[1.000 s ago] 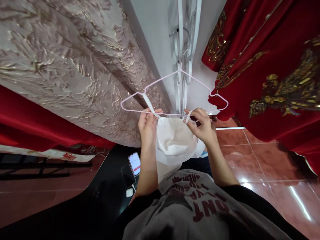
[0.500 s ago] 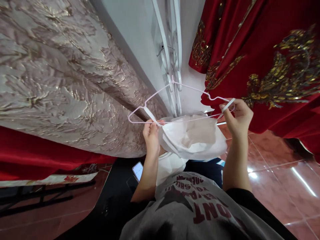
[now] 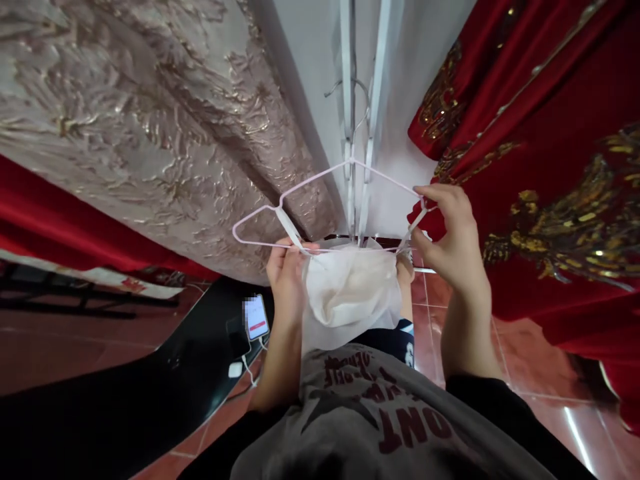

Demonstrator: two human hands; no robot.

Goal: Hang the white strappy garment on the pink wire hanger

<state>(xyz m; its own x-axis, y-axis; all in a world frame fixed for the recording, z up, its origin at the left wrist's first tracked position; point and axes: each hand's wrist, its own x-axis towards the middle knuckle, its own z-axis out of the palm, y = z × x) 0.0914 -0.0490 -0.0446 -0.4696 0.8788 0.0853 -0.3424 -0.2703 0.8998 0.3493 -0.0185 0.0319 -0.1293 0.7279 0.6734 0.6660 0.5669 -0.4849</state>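
A pale pink clothes hanger (image 3: 315,179) hangs by its metal hook in front of me. A sheer white garment (image 3: 350,287) with thin straps is on it, its left strap (image 3: 290,225) looped over the left notch. My left hand (image 3: 287,270) is closed on the hanger's lower bar and the garment's edge beside that strap. The right strap (image 3: 413,227) sits at the right notch. My right hand (image 3: 450,230) is curved around the hanger's right end, index finger at the upper bar and thumb by the strap; its other fingers are hidden.
White metal rails (image 3: 347,73) stand straight ahead. A pinkish textured gown (image 3: 165,133) hangs at left and a red gown with gold sequins (image 3: 540,200) at right. A phone (image 3: 257,317) with a white cable lies on a black surface (image 3: 200,360) at lower left.
My right hand has moved inward to the left, bringing the right strap from the hanger's outer end to its notch. My left hand stays at the lower bar. The view has shifted.
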